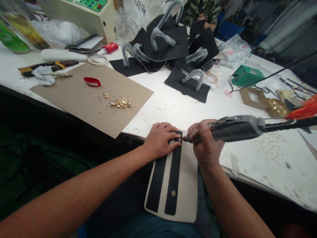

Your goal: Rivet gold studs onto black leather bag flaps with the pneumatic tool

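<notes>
My right hand [207, 145] is wrapped around a grey electric screwdriver [237, 128], its bit pointing left at a small metal fastener [179, 139]. The fastener sits at the upper end of a black strap [173, 175]. My left hand [162, 140] presses the strap down, thumb and forefinger on either side of the fastener. Under the strap lies a beige panel [189, 185], reaching from the table edge down over my lap. A second black strip [156, 185] runs along its left side. A round brass-coloured fastener [173, 193] shows near the strap's lower end.
Gold-coloured hardware [121, 103] and a red loop [92, 82] lie on a brown board [99, 115]. Black panels with wrapped handles [165, 39] are piled behind. At right are a green box [247, 75], a cardboard box [254, 98] and scattered small pieces. Another person's hand [201, 17] appears at the back.
</notes>
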{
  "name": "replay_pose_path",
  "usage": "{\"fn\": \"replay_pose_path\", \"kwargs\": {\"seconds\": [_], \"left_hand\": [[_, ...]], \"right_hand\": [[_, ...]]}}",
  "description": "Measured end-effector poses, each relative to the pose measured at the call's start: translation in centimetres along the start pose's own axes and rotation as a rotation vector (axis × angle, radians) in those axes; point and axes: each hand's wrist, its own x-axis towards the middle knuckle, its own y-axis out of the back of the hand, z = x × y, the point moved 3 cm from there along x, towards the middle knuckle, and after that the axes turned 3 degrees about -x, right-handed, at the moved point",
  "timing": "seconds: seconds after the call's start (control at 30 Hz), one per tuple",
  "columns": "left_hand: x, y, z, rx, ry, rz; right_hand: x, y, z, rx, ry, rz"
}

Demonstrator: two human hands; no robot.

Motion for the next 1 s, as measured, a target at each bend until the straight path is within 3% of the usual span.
{"fn": "replay_pose_path", "kwargs": {"seconds": [0.5, 0.83, 1.0], "left_hand": [[0.0, 0.0, -0.1, 0.020, -0.003, -0.009], [0.1, -0.2, 0.1, 0.008, 0.012, -0.001], [0.4, -0.1, 0.4, 0.032, 0.005, -0.018]], "right_hand": [[1.4, -0.3, 1.0, -0.179, -0.094, -0.264], [0.7, 0.3, 1.9, -0.061, 0.032, -0.452], [0.4, 0.3, 1.8, 0.004, 0.038, -0.412]]}}
